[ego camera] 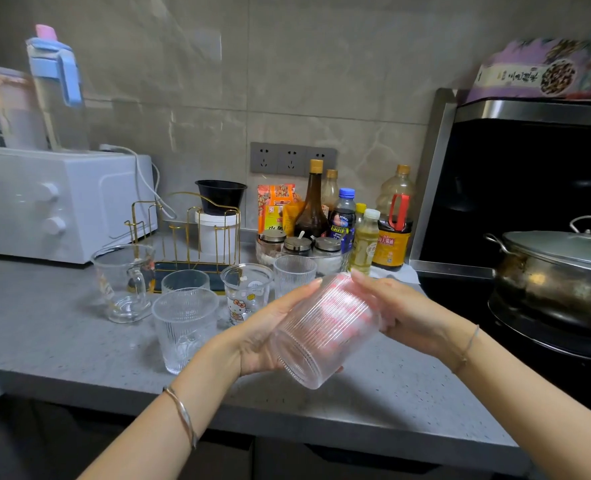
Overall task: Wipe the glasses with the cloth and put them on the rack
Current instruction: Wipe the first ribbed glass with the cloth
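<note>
A clear ribbed glass tumbler is held tilted above the speckled grey countertop, near its front edge. The left hand cups its side, fingers curved round it; the right hand wraps its upper end. Pink shows through the ribbing, possibly fingers. Five more clear glasses stand before the empty gold wire rack.

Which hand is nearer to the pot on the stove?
Right. The right hand is left of the pot, with a gap between; the left hand is farther left, beyond the glass that both hold.
</note>
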Motion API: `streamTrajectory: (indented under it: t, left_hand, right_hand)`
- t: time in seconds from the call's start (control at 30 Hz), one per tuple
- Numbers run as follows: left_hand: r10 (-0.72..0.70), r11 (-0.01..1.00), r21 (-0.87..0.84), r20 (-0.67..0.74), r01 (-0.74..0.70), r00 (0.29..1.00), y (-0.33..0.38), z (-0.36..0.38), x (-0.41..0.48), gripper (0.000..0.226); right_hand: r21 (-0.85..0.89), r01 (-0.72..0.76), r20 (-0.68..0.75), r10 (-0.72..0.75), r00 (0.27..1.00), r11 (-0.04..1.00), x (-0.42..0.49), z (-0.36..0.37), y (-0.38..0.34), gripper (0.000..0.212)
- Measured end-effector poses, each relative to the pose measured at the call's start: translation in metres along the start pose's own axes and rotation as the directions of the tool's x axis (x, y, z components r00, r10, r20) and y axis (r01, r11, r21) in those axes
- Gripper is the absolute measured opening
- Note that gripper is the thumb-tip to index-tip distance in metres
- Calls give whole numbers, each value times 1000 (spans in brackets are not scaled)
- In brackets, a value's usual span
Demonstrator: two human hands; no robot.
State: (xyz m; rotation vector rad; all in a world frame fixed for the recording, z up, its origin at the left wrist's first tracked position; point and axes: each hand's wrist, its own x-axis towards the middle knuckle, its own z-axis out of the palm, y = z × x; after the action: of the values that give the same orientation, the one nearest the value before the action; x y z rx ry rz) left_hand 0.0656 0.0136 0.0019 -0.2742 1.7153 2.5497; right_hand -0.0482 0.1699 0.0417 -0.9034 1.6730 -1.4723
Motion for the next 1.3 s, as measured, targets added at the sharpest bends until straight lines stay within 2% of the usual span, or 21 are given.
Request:
streamTrajectory:
  t: [0.1, 0.2, 0.27, 0.33, 0.4, 0.5, 0.57, 0.6, 0.63, 0.7, 0.77, 0.9, 0.97, 1.07, 1.17, 1.3]
  left_hand:
    - [33, 999, -14, -64, -34, 997, 0, 0, 1, 42]
    - [47, 996, -71, -86, -53, 995, -5, 2, 3, 44]
    - [56, 991, -114, -85, -65, 995, -9, 5, 4, 50]
    - [55, 984, -165, -94, -70, 994, -11, 9, 3, 59]
    - [48, 973, -218, -127, -75, 991, -13, 14, 1, 64]
    - [64, 950, -292, -176, -114, 982, -11, 18, -2, 63]
    - [79, 918, -372, -170, -138, 982, -9, 22, -4, 64]
    - [74, 898, -418, -164, -137, 984, -7, 24, -5, 65]
    - [65, 881, -454, -165, -135, 984, -6, 27, -7, 66]
    - [49, 861, -493, -167, -127, 985, -5, 32, -10, 66]
    - [24, 831, -544, -172, -116, 985, -6, 38, -12, 64]
    - [-13, 715, -694, -140, -89, 990, -4, 49, -18, 60]
    - [-19, 691, -717, -151, -96, 988, -2, 52, -22, 59]
    - [-23, 709, -694, -200, -126, 979, -1, 52, -22, 70]
    - [1, 777, -610, -247, -156, 969, 0, 49, -19, 88]
    - [19, 845, -507, -287, -169, 958, 0, 49, -18, 92]
  right_hand:
    - [57, 42, -154, -33, 988, 997, 7, -2, 4, 26]
    - [62, 185, -344, -153, 926, 981, 11, -3, 8, 43]
    - [8, 312, -437, -278, 855, 950, 11, 2, 10, 44]
    - [-78, 440, -507, -416, 755, 894, 8, 11, 11, 33]
    - [-172, 551, -509, -553, 659, 816, 1, 19, 11, 23]
    - [-385, 642, -373, -748, 549, 663, -8, 32, 15, 19]
    - [-615, 639, -147, -863, 483, 462, -10, 38, 23, 23]
    - [-669, 646, -40, -885, 463, 368, -8, 40, 29, 27]
    - [-681, 658, 23, -888, 460, 323, -6, 43, 33, 31]
    - [-649, 684, 40, -883, 467, 333, -3, 47, 36, 37]
    - [-632, 709, 46, -898, 437, 312, -1, 50, 35, 38]
    - [-694, 713, 154, -945, 288, 104, 2, 50, 37, 34]
    - [-739, 673, 233, -943, 236, -14, 2, 48, 43, 34]
    - [-785, 600, 351, -908, 228, -153, 2, 43, 52, 35]
    - [-786, 593, 381, -892, 245, -173, 0, 45, 62, 33]
    - [-789, 578, 403, -885, 234, -207, -3, 47, 68, 33]
